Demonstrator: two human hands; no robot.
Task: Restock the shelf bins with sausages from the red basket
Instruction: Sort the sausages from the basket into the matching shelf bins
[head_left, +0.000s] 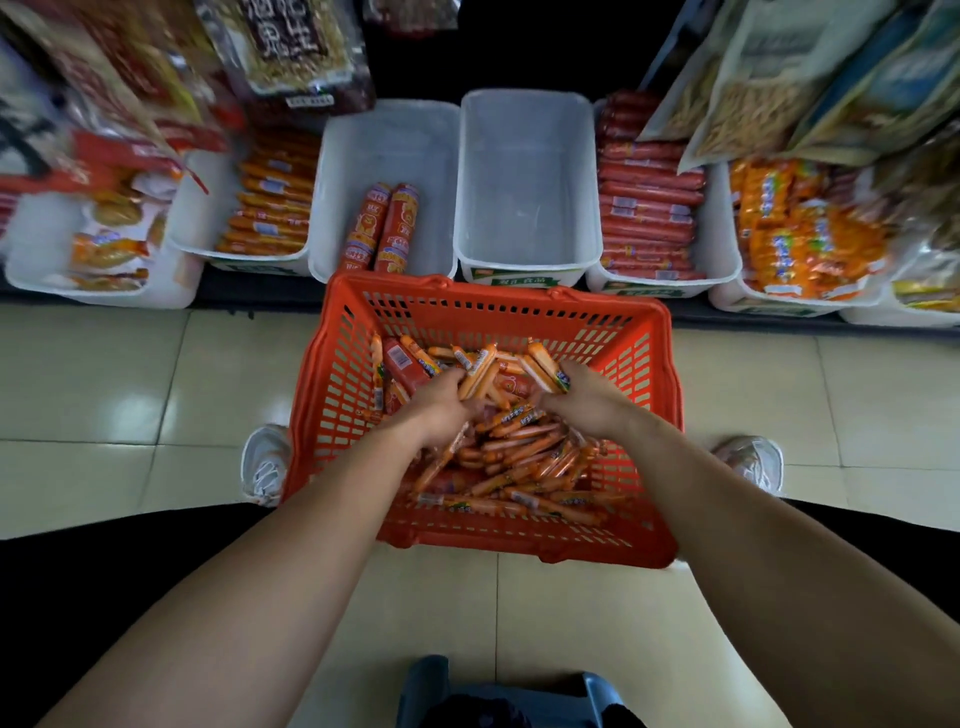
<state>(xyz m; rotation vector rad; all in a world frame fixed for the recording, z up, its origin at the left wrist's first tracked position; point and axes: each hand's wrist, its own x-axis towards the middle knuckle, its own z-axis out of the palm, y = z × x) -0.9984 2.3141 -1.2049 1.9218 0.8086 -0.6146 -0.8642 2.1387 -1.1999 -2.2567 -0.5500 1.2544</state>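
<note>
In the head view, two hands are reaching into one red basket (470, 294) standing on the tiled floor (156, 389) between two white shoes (265, 463).

The left hand (440, 406) is curling its fingers round a few thin sausages. The right hand (588, 400) is gripping a small bundle (544, 372), its ends pointing up and away. The loose heap of thin sausages (524, 457) is lying mostly crosswise.

At least six white bins are lining the shelf. One bin (387, 140) is holding two thick sausages (382, 228) side by side, running front to back. The bin next to it (524, 197) is showing a bare bottom, and the basket's far rim is sitting just before both.
</note>
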